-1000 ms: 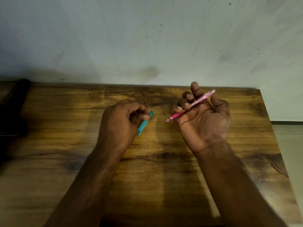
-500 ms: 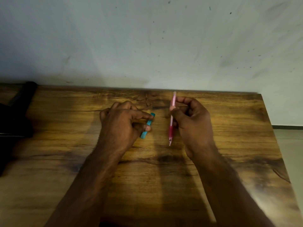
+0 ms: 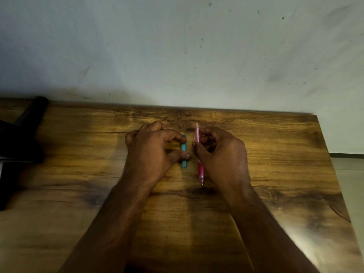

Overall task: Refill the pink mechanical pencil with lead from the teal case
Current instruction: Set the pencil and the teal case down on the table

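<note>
Teal plastic shows between the forefinger and thumb of the left hand (image 3: 155,148): the teal case (image 3: 184,152) is pinched by its long edges, lying lengthwise away from the person and low over the table (image 3: 275,174) (whether it touches the wood I cannot tell). Just to the right of it, with a narrow gap between, the right hand (image 3: 220,154) grasps the pink mechanical pencil (image 3: 199,152) around its middle, fingers curled about the barrel. The pencil's tip points back toward the person below the hand, and its cap end stands out past the fingers on the far side.

Holding both things parallel and close together looks like a way to keep the case's opening near the pencil's cap end, so that thin lead has little way to travel. The cap appears to be on, and no lead is visible, so the refill itself seems not yet begun.

The table is dark-grained wood with a glossy patch near the right forearm. Beyond the hands rises a pale, speckled wall (image 3: 177,46). Far to the left of the left hand lies a black object (image 3: 21,138), unclear in the dim light.
</note>
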{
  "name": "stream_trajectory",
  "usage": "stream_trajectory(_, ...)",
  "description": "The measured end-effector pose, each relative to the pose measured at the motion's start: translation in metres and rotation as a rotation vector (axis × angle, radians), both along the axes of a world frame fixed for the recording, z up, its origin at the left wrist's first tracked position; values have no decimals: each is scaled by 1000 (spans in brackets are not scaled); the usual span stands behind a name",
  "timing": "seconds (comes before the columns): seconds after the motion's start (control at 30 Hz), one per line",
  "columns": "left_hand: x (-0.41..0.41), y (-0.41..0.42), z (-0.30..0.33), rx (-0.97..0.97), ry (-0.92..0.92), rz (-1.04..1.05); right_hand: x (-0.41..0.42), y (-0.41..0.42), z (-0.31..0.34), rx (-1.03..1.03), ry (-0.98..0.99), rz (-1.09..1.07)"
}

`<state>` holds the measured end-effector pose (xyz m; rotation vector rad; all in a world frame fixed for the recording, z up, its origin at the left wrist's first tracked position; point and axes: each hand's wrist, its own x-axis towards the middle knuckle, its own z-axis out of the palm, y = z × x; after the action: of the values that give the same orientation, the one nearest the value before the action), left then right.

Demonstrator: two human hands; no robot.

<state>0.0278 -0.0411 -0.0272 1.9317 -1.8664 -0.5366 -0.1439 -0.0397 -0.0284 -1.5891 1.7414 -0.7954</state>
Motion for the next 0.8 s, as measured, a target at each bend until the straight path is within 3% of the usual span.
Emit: stream_trajectory(0.8, 1, -2, -2, -14, 4, 1, 5, 1, 2, -81, 248, 32)
